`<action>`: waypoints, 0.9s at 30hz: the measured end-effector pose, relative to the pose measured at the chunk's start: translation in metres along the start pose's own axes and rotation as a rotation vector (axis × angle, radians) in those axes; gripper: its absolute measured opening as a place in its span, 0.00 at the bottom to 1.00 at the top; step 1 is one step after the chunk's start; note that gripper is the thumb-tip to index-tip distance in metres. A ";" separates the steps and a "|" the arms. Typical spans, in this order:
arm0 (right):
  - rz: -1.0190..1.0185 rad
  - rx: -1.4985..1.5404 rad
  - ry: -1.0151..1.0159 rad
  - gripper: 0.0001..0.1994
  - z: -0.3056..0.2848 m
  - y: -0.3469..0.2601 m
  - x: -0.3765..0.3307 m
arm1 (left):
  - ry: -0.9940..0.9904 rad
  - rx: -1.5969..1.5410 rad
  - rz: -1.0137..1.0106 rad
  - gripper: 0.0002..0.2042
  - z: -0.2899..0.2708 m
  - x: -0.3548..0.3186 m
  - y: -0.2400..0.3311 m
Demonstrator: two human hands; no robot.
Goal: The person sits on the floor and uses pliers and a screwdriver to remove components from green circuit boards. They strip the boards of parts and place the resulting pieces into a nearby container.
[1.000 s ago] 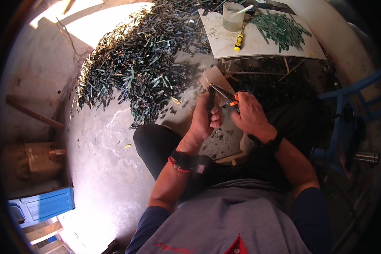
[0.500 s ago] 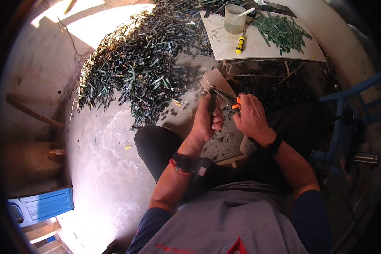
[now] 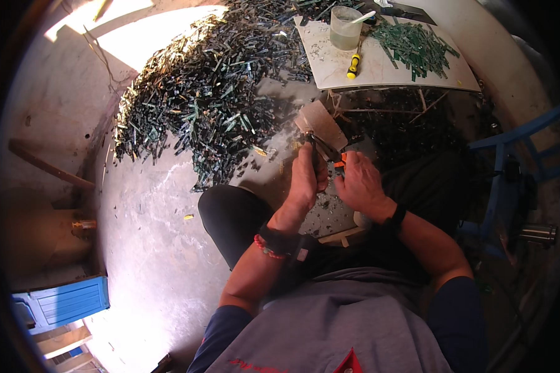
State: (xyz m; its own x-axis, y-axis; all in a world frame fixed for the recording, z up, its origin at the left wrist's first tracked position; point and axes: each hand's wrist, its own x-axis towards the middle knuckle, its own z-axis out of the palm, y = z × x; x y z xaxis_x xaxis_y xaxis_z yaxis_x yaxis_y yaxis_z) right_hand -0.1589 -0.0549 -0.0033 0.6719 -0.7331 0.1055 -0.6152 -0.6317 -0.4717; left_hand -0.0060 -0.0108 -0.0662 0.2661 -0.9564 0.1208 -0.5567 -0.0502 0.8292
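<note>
My left hand is closed around a dark narrow strip that stands up past the thumb. My right hand grips pliers with orange on the handles. The jaws of the pliers meet the upper end of the strip; whether they bite on it is too small to tell. Behind the tool lies a flat brownish board. Both hands are held close together in front of my lap, above a floor patch scattered with dark bits.
A large heap of dark strips spreads over the floor at the far left. On a pale board at the far right are a clear cup of liquid, a yellow-and-black screwdriver and green strips. A blue metal frame stands at right.
Both hands have shifted slightly, the right one down and a little left. The pliers have moved down a little with them, their jaws still at the strip's upper end.
</note>
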 end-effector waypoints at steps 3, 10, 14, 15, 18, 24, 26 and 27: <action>0.058 0.087 -0.091 0.19 0.004 -0.004 -0.003 | 0.003 -0.045 -0.143 0.04 -0.002 -0.001 0.009; 0.053 0.292 -0.228 0.18 -0.012 -0.023 -0.002 | 0.089 0.070 -0.083 0.09 0.006 -0.007 -0.003; 0.125 0.435 -0.258 0.20 0.005 -0.003 -0.008 | 0.064 -0.909 -0.513 0.23 -0.008 -0.012 0.023; 0.126 0.447 -0.269 0.20 0.010 0.000 -0.009 | 0.080 -0.870 -0.512 0.26 -0.009 -0.012 0.027; 0.149 0.474 -0.317 0.21 0.013 0.003 -0.006 | 0.126 -0.805 -0.510 0.32 -0.006 -0.011 0.030; 0.158 0.538 -0.339 0.18 0.002 0.001 0.002 | 0.184 -0.751 -0.385 0.29 0.002 -0.008 0.027; 0.137 0.552 -0.333 0.14 0.001 -0.005 0.004 | 0.269 -0.769 -0.361 0.31 0.005 -0.009 0.030; 0.116 0.522 -0.311 0.13 0.001 -0.005 0.004 | 0.296 -0.764 -0.339 0.32 0.004 -0.009 0.034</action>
State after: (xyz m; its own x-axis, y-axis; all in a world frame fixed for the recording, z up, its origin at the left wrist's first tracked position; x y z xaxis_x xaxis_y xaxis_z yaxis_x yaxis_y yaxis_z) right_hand -0.1522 -0.0544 -0.0012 0.7497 -0.6323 -0.1955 -0.4614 -0.2875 -0.8393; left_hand -0.0310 -0.0049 -0.0412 0.5728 -0.8060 -0.1489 0.2385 -0.0099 0.9711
